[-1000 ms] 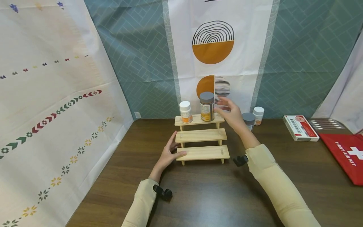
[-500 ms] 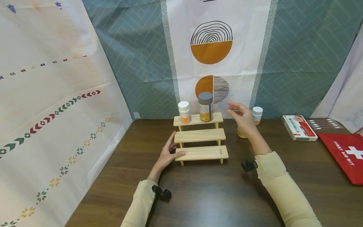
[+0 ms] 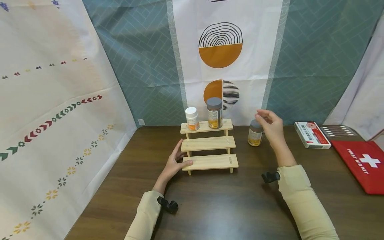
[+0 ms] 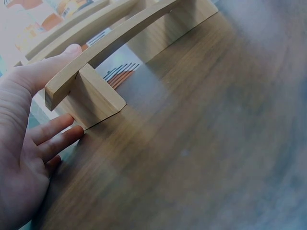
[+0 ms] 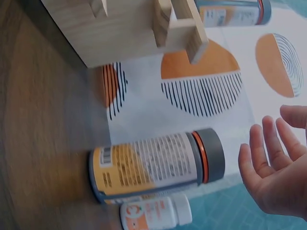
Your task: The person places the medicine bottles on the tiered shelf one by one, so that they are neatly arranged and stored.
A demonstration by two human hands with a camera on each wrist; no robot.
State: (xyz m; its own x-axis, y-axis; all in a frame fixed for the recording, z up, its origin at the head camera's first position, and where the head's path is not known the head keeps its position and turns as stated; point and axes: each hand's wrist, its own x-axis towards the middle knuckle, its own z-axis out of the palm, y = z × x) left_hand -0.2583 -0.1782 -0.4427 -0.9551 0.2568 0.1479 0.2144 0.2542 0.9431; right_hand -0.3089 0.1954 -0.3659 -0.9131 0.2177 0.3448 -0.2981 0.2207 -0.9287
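Note:
A three-step wooden display stand (image 3: 209,144) stands on the table. My left hand (image 3: 174,165) grips its left end; in the left wrist view the thumb (image 4: 72,50) lies over a step's board while the other fingers are beside the leg. On the top step are a white-capped bottle (image 3: 192,118) and a grey-lidded bottle (image 3: 214,113). To the right of the stand, another grey-lidded bottle (image 3: 255,133) stands upright on the table. My right hand (image 3: 273,128), holding nothing, hovers beside its lid, fingers loosely bent. A small white-capped bottle (image 5: 156,213) behind it shows in the right wrist view.
Toward the right lie a red and white box (image 3: 312,135), a pack of cotton swabs (image 3: 339,131) and a red first aid kit pouch (image 3: 363,163). Fabric hangings close off the back and the left side of the brown table (image 3: 216,206).
My right hand has moved right, away from the grey-lidded bottle on the top step, to beside the one on the table. The left hand keeps its place on the stand.

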